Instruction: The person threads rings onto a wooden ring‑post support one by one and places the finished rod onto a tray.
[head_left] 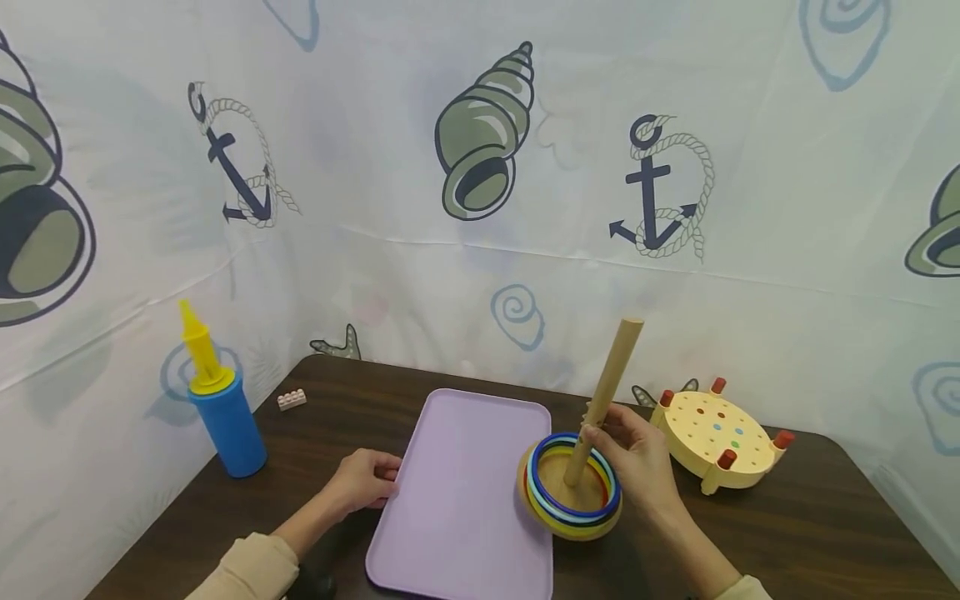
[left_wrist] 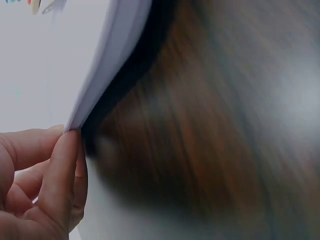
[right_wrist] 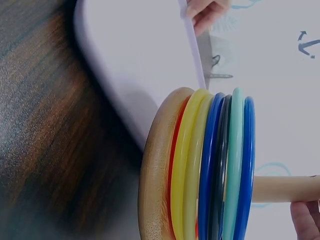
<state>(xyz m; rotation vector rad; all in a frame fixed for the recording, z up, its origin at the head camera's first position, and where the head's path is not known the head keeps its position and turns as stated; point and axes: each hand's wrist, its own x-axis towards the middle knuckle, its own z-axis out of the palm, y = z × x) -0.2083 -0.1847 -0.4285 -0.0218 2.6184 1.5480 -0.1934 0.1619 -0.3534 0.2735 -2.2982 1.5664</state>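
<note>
A lilac tray (head_left: 461,500) lies on the dark table, and my left hand (head_left: 366,479) pinches its left rim between thumb and fingers. The left wrist view shows that grip on the tray's edge (left_wrist: 100,65) up close. My right hand (head_left: 637,454) holds the wooden peg (head_left: 618,358) of a ring toss stand, which tilts over the tray's right side. Several rings in blue, turquoise (right_wrist: 235,160), black and yellow are stacked round the peg. They sit against the round wooden base (right_wrist: 155,180). Whether the base touches the tray, I cannot tell.
A blue hand pump (head_left: 228,425) with a yellow top stands at the left table edge. Near it lies a small pink toy brick (head_left: 292,399). At the right back is a round cream pegboard (head_left: 712,433) with red-tipped legs upward. A patterned cloth (head_left: 375,292) hangs behind.
</note>
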